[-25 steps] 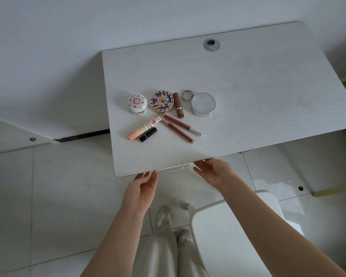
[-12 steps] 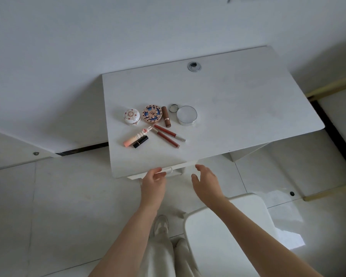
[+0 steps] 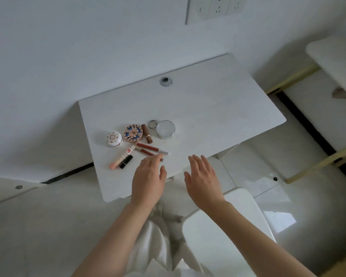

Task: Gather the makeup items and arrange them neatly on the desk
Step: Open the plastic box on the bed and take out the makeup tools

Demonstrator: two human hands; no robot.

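On the white desk (image 3: 208, 108) lies a cluster of makeup: a small white jar (image 3: 113, 139), a patterned round compact (image 3: 133, 133), a brown lipstick (image 3: 146, 130), a silver round compact (image 3: 165, 129) with a ring (image 3: 152, 124), two reddish lip pencils (image 3: 151, 148), a pink rabbit-topped tube (image 3: 121, 157) and a black lipstick (image 3: 126, 161). My left hand (image 3: 148, 179) hovers open over the desk's front edge, fingertips beside the near pencil's end. My right hand (image 3: 203, 179) is open, empty, at the front edge.
A white chair (image 3: 224, 232) stands under my right arm. A cable grommet (image 3: 166, 81) sits at the desk's back. Wall sockets (image 3: 214, 8) are above. Another white surface with gold legs (image 3: 336, 62) stands at the far right. Glossy floor tiles surround the desk.
Both hands have risen from below the desk's front edge and moved forward over it; the left now reaches the pencils. The camera has pulled back and tilted up.
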